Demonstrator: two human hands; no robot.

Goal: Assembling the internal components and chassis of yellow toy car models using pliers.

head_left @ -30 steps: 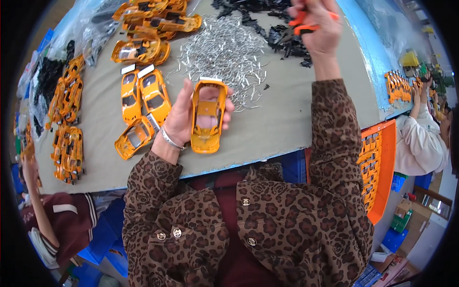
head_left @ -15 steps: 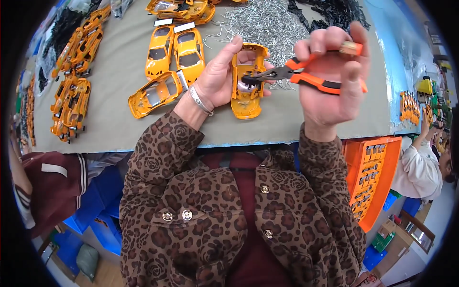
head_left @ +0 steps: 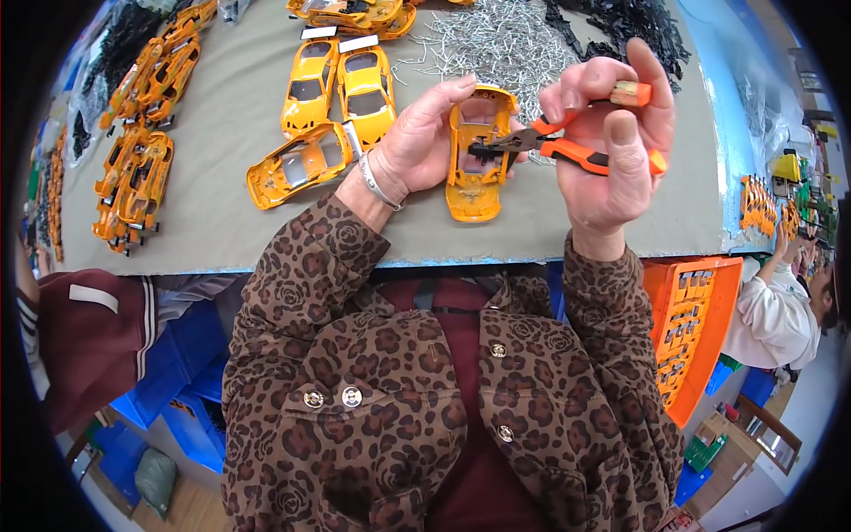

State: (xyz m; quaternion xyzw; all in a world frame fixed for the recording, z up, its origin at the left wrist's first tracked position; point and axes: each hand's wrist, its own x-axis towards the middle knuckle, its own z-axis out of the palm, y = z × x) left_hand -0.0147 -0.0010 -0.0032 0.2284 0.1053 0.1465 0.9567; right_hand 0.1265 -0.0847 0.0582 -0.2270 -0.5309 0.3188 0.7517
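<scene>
My left hand (head_left: 421,142) is closed around an orange toy car body shell (head_left: 477,197), held with its hollow inside facing up. In my right hand (head_left: 612,168) is a pair of pliers (head_left: 576,155) with orange and black handles. Their jaws reach into the shell and meet a small black part (head_left: 483,150) near its middle; the exact grip at the tips is too small to make out. Beside my left wrist lies another upturned shell (head_left: 300,166), next to two orange toy cars (head_left: 309,87) standing roof up with white rear wings.
A heap of thin silvery metal pieces (head_left: 496,44) lies beyond my hands, with black plastic parts (head_left: 634,40) to its right. More orange shells (head_left: 133,182) are piled at the left. An orange crate (head_left: 691,337) stands below the table's right edge. Other people are on both sides.
Both hands, the shell and the pliers appear slightly closer together. The picture has shifted a little, moving the cars on the table to the right in view.
</scene>
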